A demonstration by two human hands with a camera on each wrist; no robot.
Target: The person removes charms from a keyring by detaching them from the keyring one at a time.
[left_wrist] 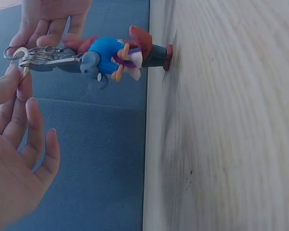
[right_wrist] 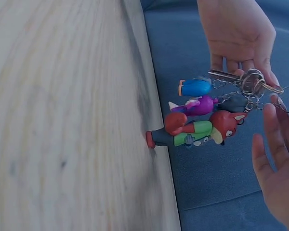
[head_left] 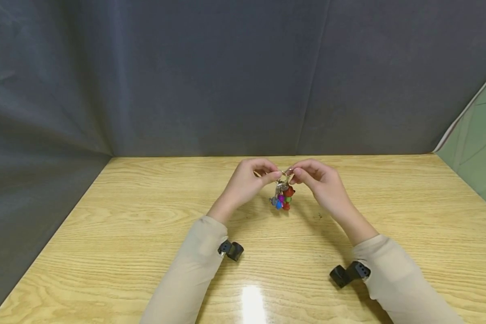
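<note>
We see two hands meeting above a wooden table (head_left: 146, 252), toward its far edge and near the middle of that edge. The left hand (head_left: 245, 184) pinches the key ring (head_left: 285, 173) between thumb and forefinger, its other fingers loosely spread, as the left wrist view shows. The right hand (head_left: 321, 182) pinches the same ring from the other side, fingertips curled in on the metal; its remaining fingers stay relaxed.

From the ring hangs a bunch of charms (head_left: 283, 197), dangling straight down, and the wrist views show the lowest figure's feet touching the tabletop. We make out a fox figure (right_wrist: 202, 132) with a red-orange head, green shirt and dark trousers, a purple figure (right_wrist: 197, 105), a blue charm (right_wrist: 195, 87) and a silver key (right_wrist: 221, 75) linked by short chains. From the left wrist, a blue and grey figure (left_wrist: 108, 58) fronts the cluster, with several steel rings (left_wrist: 36, 55) stacked at the top.

Beige sleeves (head_left: 194, 270) cover both forearms, each carrying a black wrist camera (head_left: 231, 249). A dark grey cloth backdrop (head_left: 227, 76) rises behind the far edge.
</note>
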